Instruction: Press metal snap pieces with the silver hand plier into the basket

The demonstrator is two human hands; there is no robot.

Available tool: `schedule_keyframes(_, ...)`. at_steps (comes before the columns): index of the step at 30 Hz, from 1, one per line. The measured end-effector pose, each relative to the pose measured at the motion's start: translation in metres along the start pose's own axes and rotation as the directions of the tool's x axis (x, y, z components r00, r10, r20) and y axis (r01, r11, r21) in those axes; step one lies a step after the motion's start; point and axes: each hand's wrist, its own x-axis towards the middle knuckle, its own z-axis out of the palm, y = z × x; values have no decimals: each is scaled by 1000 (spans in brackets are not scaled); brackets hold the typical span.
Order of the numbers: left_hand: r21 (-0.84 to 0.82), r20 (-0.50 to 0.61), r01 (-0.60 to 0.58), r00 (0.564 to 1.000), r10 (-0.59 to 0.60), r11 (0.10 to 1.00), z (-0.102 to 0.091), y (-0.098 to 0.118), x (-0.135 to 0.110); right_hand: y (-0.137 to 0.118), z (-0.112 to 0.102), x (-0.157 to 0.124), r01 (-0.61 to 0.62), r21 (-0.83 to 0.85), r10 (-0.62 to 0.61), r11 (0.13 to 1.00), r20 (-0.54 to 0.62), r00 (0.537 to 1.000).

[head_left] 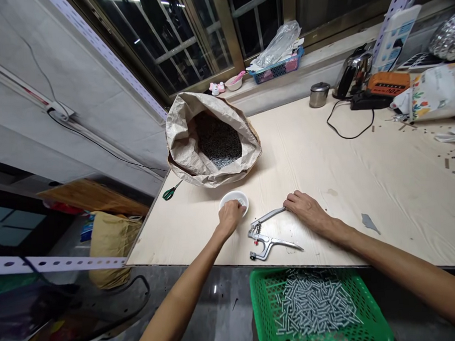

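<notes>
My left hand (pixel 231 215) reaches into a small white bowl (pixel 233 194), fingers closed at the tips. Small shiny metal pieces lie in the bowl; whatever is between the fingertips is hidden. My right hand (pixel 304 209) is closed on the end of the upper handle of the snap pliers (pixel 270 241), which lie on the table. The pliers' handles are spread apart, with a spring and a red part near the jaws. Behind the bowl stands a rolled-down paper sack (pixel 179 137) with many dark and silvery small parts inside.
Below the table's front edge is a green basket (pixel 258 310) of metal tubes (pixel 316 302). Green-handled scissors (pixel 169 193) lie left on the table (pixel 287 153). A grey scrap (pixel 370 223) lies to the right. A metal canister (pixel 319 94) and a kettle (pixel 353 72) stand at the back.
</notes>
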Motion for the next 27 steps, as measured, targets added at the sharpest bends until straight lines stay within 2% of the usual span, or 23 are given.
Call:
schedule_keyframes(4,29,-14,26,1000,-26,999,9,5,17,0,4,0,0,-17,0,1000,-18,1000)
schedule_keyframes(8,34,-59,19,998,-17,999,-2,6,9,-18,-2,-10,-35,-62,27,997,-132,991)
schedule_keyframes(11,-154,-184,-89,981,60,984,-12,3,-17,-41,-9,-23,47,80,-35,996,-139,990)
schedule_keyframes(13,-372,-228,-172,970,90,912,-10,-1,-40,-54,-10,-29,85,165,-71,983,-88,994)
schedule_keyframes(15,-543,-168,-164,982,85,824,-1,-6,-62,-63,-7,-32,80,179,-77,981,-23,997)
schedule_keyframes(19,-771,31,28,999,-7,636,26,-15,-90,-71,-4,-28,-41,220,13,975,128,992)
schedule_keyframes(23,-873,78,124,990,-116,471,41,-17,-95,-73,-15,-24,-278,379,164,882,306,938)
schedule_keyframes(25,-891,92,140,987,-132,431,43,-15,-94,-74,-18,-24,-361,415,231,835,330,915)
schedule_keyframes(27,-900,111,153,986,-125,408,46,-13,-93,-76,-18,-25,-388,428,272,816,307,912)
